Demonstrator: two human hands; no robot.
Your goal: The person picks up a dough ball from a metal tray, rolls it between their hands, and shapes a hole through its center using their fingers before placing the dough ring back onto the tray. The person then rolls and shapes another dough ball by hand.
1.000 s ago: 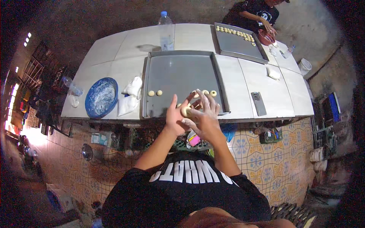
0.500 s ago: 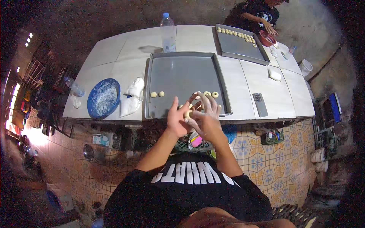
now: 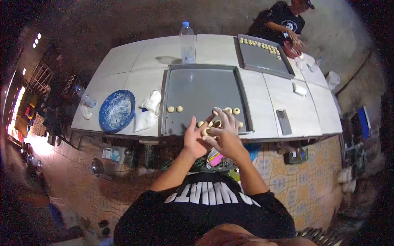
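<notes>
My left hand [image 3: 194,142] is palm up above the near edge of a grey metal tray [image 3: 201,87], thumb stretched out. A small pale dough ring [image 3: 206,132] rests against its fingers. Over it bends my right hand [image 3: 228,141], dusted with flour, its thumb and a finger at the dough. Two small dough balls [image 3: 179,109] sit on the tray's left side. Beyond my right hand lie several dough pieces, among them a ring with a dark hole [image 3: 236,111]. My hands partly cover others near the tray's front.
Left of the tray are white floury bags [image 3: 146,120] and a blue basin [image 3: 105,121] with flour. A plastic bottle [image 3: 188,47] stands behind it. On the right lie a phone [image 3: 283,122] and a second tray [image 3: 256,58] with dough pieces; a person [image 3: 283,24] works over a red bowl [image 3: 292,50].
The whole view has shifted, so the table sits slightly lower and to the right. My hands stay together at the dough with little change. The other person's hands have come together over the bowl.
</notes>
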